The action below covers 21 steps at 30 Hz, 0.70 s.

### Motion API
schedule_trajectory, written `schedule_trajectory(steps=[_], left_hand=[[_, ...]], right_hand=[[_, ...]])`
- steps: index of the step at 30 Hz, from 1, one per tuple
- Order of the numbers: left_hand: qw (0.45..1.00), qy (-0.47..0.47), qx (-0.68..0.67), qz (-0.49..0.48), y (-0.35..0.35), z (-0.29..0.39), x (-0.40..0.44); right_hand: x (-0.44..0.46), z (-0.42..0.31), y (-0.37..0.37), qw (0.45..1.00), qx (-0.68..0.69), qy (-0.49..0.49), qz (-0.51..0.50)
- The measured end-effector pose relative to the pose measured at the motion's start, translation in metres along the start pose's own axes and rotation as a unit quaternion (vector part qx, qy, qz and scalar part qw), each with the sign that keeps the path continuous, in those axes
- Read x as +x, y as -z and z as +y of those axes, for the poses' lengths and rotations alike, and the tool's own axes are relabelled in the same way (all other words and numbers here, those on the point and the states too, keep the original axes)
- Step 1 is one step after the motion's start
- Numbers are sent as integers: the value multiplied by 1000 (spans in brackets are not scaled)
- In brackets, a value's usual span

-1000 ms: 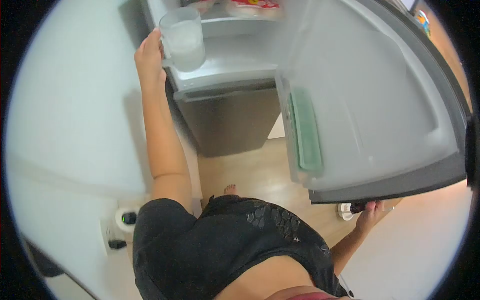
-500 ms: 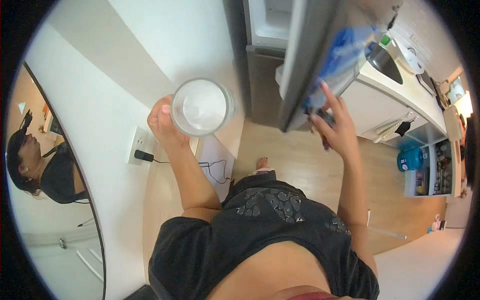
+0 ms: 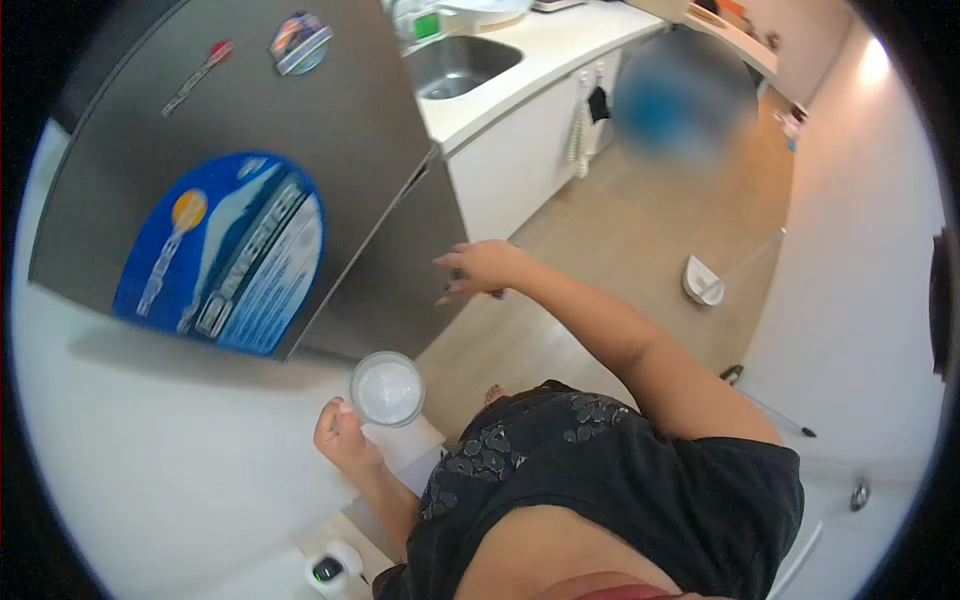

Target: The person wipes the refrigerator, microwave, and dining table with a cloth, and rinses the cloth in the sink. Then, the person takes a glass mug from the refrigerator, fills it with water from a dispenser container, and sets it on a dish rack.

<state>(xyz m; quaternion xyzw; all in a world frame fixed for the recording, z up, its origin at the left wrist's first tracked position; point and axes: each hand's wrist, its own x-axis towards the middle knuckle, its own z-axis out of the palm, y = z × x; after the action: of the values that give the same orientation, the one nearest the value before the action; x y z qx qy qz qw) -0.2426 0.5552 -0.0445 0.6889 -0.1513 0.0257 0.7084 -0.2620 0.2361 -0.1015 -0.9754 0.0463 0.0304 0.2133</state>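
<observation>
My left hand (image 3: 345, 435) grips the handle of a clear glass mug (image 3: 388, 390) with whitish contents. The mug is close to the lower front of the refrigerator. In front of the refrigerator's lower door (image 3: 395, 275), my right hand (image 3: 482, 270) has its fingers spread and nothing held in them; I cannot tell whether the fingertips touch the door. The upper door (image 3: 350, 120) is grey, carrying a large blue sticker (image 3: 225, 255) and small magnets, and looks closed or nearly so.
A counter (image 3: 560, 55) with a steel sink (image 3: 465, 68) stands beyond the refrigerator. On the floor at the right is a white dustpan (image 3: 703, 283) with a long handle. A white device with a green light (image 3: 330, 570) sits below my left hand. A blurred patch hides part of the background.
The upper door has swung from open to closed or nearly so, and my right hand has come off it. My view has turned right. The mug stays in my left hand.
</observation>
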Motion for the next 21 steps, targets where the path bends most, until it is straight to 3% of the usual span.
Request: schedule_trajectory(steps=[4,7,8,9,11,13,14,15,16,17,19,21], left_hand=[[994,46,-24,-95,-62,-41,40],[974,82,-65,-200,-132,-46,74],[974,84,-61,-202,-152,-49,80],[975,83,-66,-196,-171,-51,90],[981,93,-96,-141,-204,-61,111],[971,53,-182,-145,-217,-73,149],[977,18,-157,-143,-223,-79,167],[963,49,-204,-171,-228,-77,180],[970,56,-200,-123,-253,-67,183],[976,65,-192,-74,-275,-56,182],[967,97,-221,-87,-320,-44,174],[954,127,-250,-102,-365,-42,169]], right_hand=[[-108,129,-47,955,-21,-296,-1],[-230,226,-124,911,5,-412,29],[-270,231,-125,878,83,-472,-22],[-308,222,-128,858,67,-509,5],[-369,219,-130,715,249,-651,-51],[-480,275,-272,662,328,-673,-29],[-487,260,-255,622,372,-681,-105],[-489,258,-242,598,394,-683,-142],[-495,259,-236,575,414,-682,-180],[-501,263,-234,590,435,-659,-167],[-497,286,-211,605,460,-632,-152],[-451,319,-125,556,503,-661,-30]])
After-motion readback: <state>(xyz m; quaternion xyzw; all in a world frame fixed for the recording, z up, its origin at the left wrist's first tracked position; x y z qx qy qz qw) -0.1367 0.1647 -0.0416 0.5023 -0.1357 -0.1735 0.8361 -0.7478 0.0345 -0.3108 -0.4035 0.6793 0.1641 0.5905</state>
